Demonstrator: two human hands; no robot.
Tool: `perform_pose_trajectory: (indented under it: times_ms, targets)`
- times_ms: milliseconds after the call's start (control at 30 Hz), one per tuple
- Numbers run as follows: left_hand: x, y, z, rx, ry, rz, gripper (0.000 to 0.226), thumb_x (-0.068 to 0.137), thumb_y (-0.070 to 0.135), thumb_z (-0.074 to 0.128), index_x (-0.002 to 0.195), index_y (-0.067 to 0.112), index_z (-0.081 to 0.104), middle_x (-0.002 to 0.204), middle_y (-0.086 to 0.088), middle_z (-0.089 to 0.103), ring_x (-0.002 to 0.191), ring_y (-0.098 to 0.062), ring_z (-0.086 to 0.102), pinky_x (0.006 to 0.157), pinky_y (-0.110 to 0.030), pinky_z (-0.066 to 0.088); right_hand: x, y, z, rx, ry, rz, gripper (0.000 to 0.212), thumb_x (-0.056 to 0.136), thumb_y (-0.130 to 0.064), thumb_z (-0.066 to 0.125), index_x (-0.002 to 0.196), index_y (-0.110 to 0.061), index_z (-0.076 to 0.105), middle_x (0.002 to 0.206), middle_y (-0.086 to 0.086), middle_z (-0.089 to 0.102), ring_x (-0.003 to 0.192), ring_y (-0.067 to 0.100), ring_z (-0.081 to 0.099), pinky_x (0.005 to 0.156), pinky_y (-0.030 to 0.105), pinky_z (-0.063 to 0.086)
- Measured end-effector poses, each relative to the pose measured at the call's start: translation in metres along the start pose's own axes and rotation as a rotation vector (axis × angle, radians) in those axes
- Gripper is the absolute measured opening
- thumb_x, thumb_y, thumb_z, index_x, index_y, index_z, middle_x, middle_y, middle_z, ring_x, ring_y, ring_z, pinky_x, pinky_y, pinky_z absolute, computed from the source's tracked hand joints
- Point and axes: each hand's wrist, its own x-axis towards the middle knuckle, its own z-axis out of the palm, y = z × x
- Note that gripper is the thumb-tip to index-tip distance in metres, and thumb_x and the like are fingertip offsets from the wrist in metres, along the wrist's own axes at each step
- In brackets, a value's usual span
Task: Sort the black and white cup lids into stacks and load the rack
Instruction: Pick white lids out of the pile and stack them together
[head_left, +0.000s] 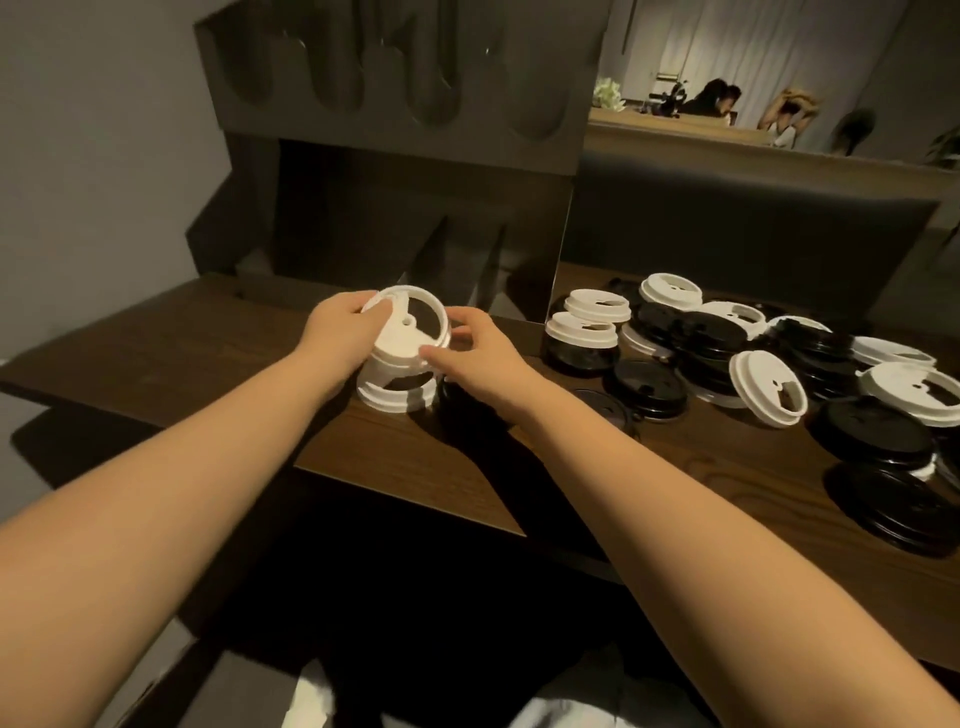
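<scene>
At table (208, 353) centre, L hand (345, 332) & R hand (483, 353) both pinch tilted top lid (410, 327) over white stack (397, 392). Risk: off-centre seating topples stack into adj. black lids (457, 400).

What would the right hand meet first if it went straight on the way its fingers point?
The white lid gripped by the left hand, above the white stack. The right hand points left at its rim; it may already touch.

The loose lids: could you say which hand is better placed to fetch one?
Probably the right hand: it sits nearer the loose lids, while the left hand grips the white stack.
</scene>
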Motion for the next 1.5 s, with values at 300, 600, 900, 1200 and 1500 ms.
perform_pose_trajectory:
  times_ms: [300, 600, 900, 1200, 1500]
  targets:
    - [0.027, -0.005, -0.003, 0.316, -0.305, 0.03, 0.031, 0.102, 0.018, 0.038, 0.12, 0.018, 0.063, 0.121, -0.002, 0.061, 0.112, -0.02, 0.055, 0.096, -0.035, 0.043, 0.004, 0.012, 0.008, -0.564, -0.155, -0.144, 0.089, 0.083, -0.038, 0.071, 0.151, -0.023, 0.016, 0.151, 0.001, 0.035, 0.138, 0.024, 0.034, 0.113, 0.051, 0.026]
    - [0.028, -0.01, 0.008, 0.411, -0.437, 0.045, 0.028, 0.102, 0.027, 0.041, 0.121, 0.022, 0.062, 0.125, -0.003, 0.061, 0.116, -0.019, 0.055, 0.104, -0.04, 0.043, -0.002, 0.024, -0.007, -0.859, -0.087, -0.211, 0.081, 0.087, -0.053, 0.058, 0.151, -0.023, 0.018, 0.158, -0.001, 0.023, 0.145, 0.016, 0.019, 0.117, 0.046, 0.0]
    - [0.015, -0.015, 0.011, 0.465, -0.449, 0.09, 0.031, 0.104, 0.027, 0.034, 0.124, 0.024, 0.057, 0.123, -0.002, 0.06, 0.11, -0.017, 0.055, 0.092, -0.03, 0.044, -0.015, 0.024, 0.008, -0.845, -0.035, -0.253, 0.072, 0.087, -0.061, 0.053, 0.145, -0.024, 0.03, 0.145, -0.004, 0.045, 0.133, 0.017, 0.042, 0.116, 0.05, 0.0]
    - [0.009, -0.019, 0.01, 0.288, -0.339, 0.077, 0.026, 0.098, 0.031, 0.048, 0.119, 0.02, 0.06, 0.118, 0.003, 0.057, 0.114, -0.016, 0.052, 0.093, -0.032, 0.042, -0.032, 0.025, 0.017, -0.901, 0.001, -0.271, 0.061, 0.091, -0.06, 0.044, 0.14, -0.024, 0.041, 0.141, -0.002, 0.048, 0.135, 0.016, 0.038, 0.114, 0.055, -0.008]
    - [0.01, -0.013, 0.002, 0.616, -0.237, 0.261, 0.028, 0.092, 0.045, 0.056, 0.107, 0.022, 0.059, 0.109, 0.004, 0.057, 0.098, -0.012, 0.051, 0.08, -0.029, 0.039, -0.031, 0.026, 0.018, -0.878, -0.031, -0.242, 0.055, 0.1, -0.036, 0.041, 0.151, -0.029, 0.021, 0.146, -0.004, 0.04, 0.141, 0.016, 0.024, 0.111, 0.059, -0.011]
